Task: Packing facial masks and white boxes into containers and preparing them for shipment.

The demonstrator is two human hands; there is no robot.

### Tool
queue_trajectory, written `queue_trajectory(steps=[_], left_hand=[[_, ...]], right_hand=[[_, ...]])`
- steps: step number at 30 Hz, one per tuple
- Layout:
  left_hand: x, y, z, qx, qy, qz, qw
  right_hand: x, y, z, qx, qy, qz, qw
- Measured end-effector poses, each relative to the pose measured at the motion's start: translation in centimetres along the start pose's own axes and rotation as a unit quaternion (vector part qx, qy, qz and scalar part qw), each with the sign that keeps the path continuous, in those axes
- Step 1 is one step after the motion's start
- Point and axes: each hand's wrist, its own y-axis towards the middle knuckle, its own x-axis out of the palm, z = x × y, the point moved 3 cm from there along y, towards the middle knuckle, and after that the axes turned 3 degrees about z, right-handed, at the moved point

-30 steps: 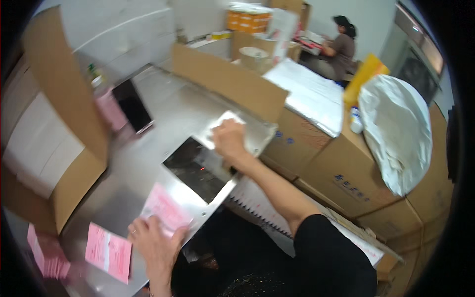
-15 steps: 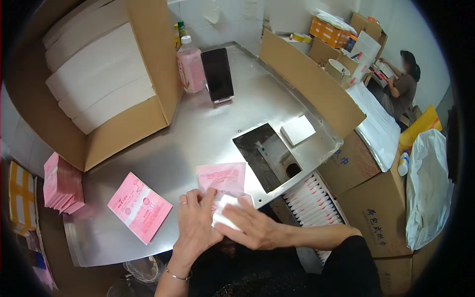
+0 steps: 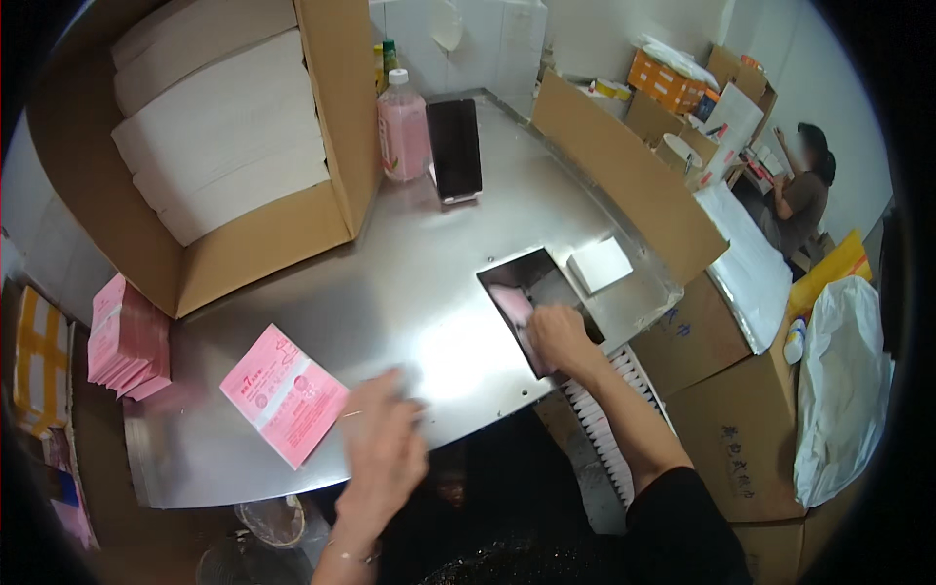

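My right hand (image 3: 561, 336) is closed and reaches into the rectangular opening (image 3: 487, 280) in the metal tabletop. From its fingers a pink-and-white packet (image 3: 510, 300) extends down into the opening, partly hidden by the hand. My left hand (image 3: 382, 448), smeared by motion, hovers at the front of the table; its fingers are too blurred to read. Just left of it lies a pink printed sheet or flat stack of wrappers (image 3: 283, 395) with a pale band across.
An open carton (image 3: 268, 263) of white paper stacks stands at the left, beside pink wrapper stacks (image 3: 127, 336). Behind are a pink bottle (image 3: 403, 136) and a phone (image 3: 455, 151) on a stand. A white block (image 3: 600, 265) sits by the opening. Another person (image 3: 804, 190) sits far right.
My right hand has moved from the near table edge into the opening with the packet. The white piece and pink wrapper have left the tabletop. My left hand is now apart from them.
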Motion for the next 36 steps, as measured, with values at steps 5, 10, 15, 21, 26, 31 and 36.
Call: queue_trajectory(steps=[5,10,15,21,26,31,36], left_hand=[[-6.5,-2.5,-4.6,-0.243,0.269,0.16,0.918],[-5.6,-3.5,-8.1,-0.198,0.253,-0.02,0.947],[-5.5,0.4,-3.5,-0.116,0.155,-0.012,0.981],[2.9,1.5,0.0,0.007,0.053,-0.082,0.995],[3.7,1.6,0.0,0.017,0.025,-0.065,0.997],[5.1,1.7,2.5,0.082,-0.013,-0.093,0.992],[2.6,1.8,0.0,0.028,0.065,-0.107,0.992]], right_hand=[[-7.5,-1.2,-0.4,0.017,0.01,0.302,0.953],[-3.5,0.0,7.4,0.049,-0.14,0.336,0.93],[-4.6,0.1,7.0,0.073,-0.025,0.327,0.942],[-4.6,-0.3,8.3,0.063,0.066,0.326,0.941],[-4.7,-0.7,8.4,0.036,0.057,0.339,0.938],[-4.9,-0.7,4.1,-0.069,0.093,0.398,0.91],[-4.5,-10.4,-12.1,-0.399,0.16,0.24,0.87]])
